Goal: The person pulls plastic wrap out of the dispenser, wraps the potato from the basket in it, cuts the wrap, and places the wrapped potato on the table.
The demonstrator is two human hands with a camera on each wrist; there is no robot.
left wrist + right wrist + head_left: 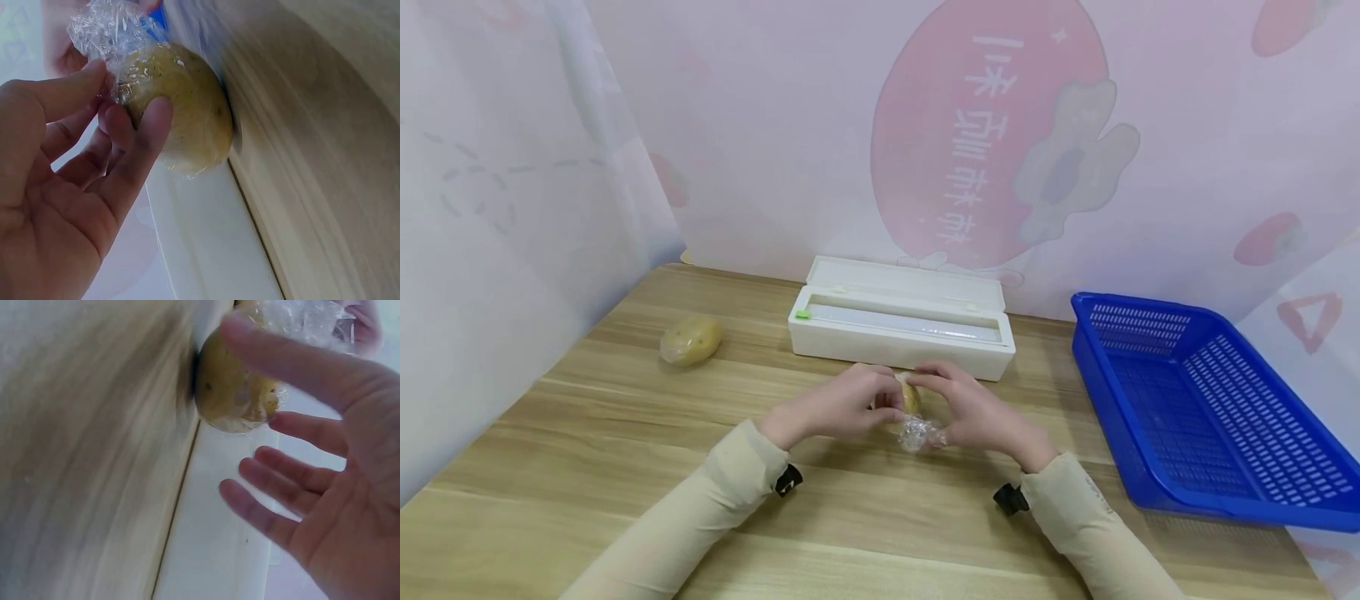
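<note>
A potato (194,112) partly covered in clear cling film (916,433) lies on the wooden table between both hands, just in front of a white cling film box. My left hand (850,402) pinches the bunched film at the potato's near end, and one of its fingertips lies against the potato in the left wrist view. From the other side my right hand (973,408) holds the potato between thumb and index finger. Its other fingers (275,490) stretch out beside the potato, apart from it. The fingers hide part of the potato in the head view.
The white box (895,344) stands with its lid raised, a film roll inside and a small green slider at its left end. Another film-wrapped potato (691,341) lies at the left. A blue plastic basket (1112,417) stands at the right. A printed curtain hangs behind the table.
</note>
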